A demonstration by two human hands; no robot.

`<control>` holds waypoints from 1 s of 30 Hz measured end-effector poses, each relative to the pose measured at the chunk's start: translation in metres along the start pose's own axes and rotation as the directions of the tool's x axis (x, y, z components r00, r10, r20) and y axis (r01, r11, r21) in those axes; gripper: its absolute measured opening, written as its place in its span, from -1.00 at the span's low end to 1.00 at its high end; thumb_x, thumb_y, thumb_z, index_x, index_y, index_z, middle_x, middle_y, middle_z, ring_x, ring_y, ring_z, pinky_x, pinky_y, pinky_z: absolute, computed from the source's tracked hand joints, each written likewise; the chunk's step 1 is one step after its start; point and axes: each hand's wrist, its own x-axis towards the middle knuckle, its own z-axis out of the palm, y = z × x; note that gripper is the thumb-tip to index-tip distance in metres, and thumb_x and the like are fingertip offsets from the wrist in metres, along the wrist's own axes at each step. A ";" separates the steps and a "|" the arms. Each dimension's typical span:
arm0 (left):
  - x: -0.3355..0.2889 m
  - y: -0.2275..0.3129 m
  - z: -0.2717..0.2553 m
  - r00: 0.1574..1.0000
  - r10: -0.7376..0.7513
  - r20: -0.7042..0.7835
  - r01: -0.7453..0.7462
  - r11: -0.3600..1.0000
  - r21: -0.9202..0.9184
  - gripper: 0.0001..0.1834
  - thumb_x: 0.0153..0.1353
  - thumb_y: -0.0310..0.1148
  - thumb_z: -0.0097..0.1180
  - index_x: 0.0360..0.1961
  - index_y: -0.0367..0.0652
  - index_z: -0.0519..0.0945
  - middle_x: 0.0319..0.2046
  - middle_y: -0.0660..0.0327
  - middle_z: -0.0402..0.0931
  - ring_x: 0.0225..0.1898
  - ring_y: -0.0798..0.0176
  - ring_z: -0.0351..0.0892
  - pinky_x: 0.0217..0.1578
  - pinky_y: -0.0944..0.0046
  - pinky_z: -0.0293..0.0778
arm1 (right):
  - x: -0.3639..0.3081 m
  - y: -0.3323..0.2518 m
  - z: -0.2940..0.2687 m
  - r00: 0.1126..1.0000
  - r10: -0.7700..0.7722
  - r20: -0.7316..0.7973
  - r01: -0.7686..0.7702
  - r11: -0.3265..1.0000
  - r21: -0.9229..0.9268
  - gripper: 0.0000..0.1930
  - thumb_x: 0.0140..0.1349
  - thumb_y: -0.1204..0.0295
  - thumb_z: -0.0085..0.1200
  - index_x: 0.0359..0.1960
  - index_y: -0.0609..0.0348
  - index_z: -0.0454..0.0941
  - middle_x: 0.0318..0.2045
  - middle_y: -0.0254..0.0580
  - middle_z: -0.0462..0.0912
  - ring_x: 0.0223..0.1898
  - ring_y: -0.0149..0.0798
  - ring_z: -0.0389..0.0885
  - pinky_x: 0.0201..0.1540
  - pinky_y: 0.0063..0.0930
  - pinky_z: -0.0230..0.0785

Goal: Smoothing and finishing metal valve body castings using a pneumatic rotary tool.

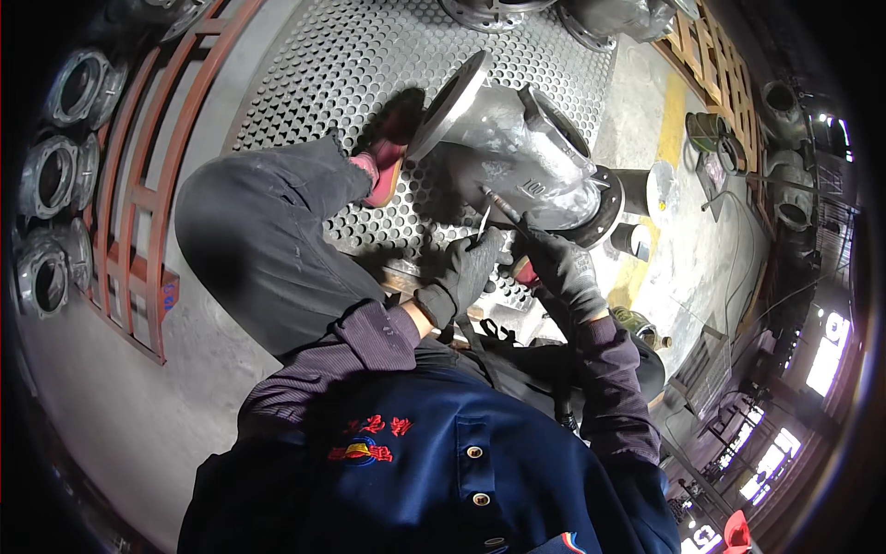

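A large grey cast-metal valve body (517, 152) with wide round flanges lies tilted in front of me. My right hand (565, 270), in a dark grey glove, is closed on a slim rod-shaped tool (503, 207). The tool's far end meets or nearly meets the casting's near side, beside raised markings. Close by on the left, my gloved left hand (466, 270) is closed around a thin pale stick (484, 222) that points up toward the casting. Its exact kind is too small to tell. My fingers partly hide both pieces.
The casting rests over a perforated metal plate (318, 83). A red-brown steel rack (148, 198) stands at the left, with several flanged castings (55, 175) beyond it. More castings (494, 11) lie at the far edge. A wooden pallet (706, 51) and short pipe pieces (637, 240) are to the right.
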 end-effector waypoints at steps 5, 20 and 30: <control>-0.008 0.014 0.026 0.997 -0.049 -0.066 0.051 0.998 0.028 -0.45 0.37 0.03 -0.38 0.18 -0.09 0.34 0.02 0.03 0.52 -0.26 0.24 0.59 -0.46 0.25 0.62 | -0.003 0.000 -0.006 0.997 0.080 -0.023 -0.080 0.997 0.005 -0.73 0.18 0.36 0.04 -0.09 0.07 0.58 -0.37 0.02 0.63 -0.29 0.03 0.63 -0.23 -0.21 0.44; -0.004 0.014 0.027 0.992 -0.111 -0.055 0.111 0.994 -0.014 -0.31 0.31 0.15 -0.42 0.21 -0.16 0.30 0.06 0.06 0.48 -0.18 0.27 0.49 -0.46 0.35 0.51 | -0.008 0.044 -0.001 0.992 0.064 -0.105 -0.063 0.998 0.010 -0.55 0.24 0.42 -0.02 0.21 -0.06 0.38 -0.39 0.00 0.63 -0.38 -0.01 0.63 -0.34 -0.24 0.45; -0.001 0.019 0.053 0.956 0.057 -0.287 0.027 0.960 0.279 -0.45 0.32 0.06 -0.34 0.09 -0.08 0.44 -0.08 0.18 0.51 -0.24 0.10 0.55 -0.46 0.06 0.53 | 0.007 -0.031 0.005 0.970 0.183 0.158 -0.146 0.964 -0.221 -0.63 0.23 0.39 -0.07 0.09 0.10 0.47 -0.41 -0.06 0.62 -0.39 -0.09 0.61 -0.31 -0.32 0.44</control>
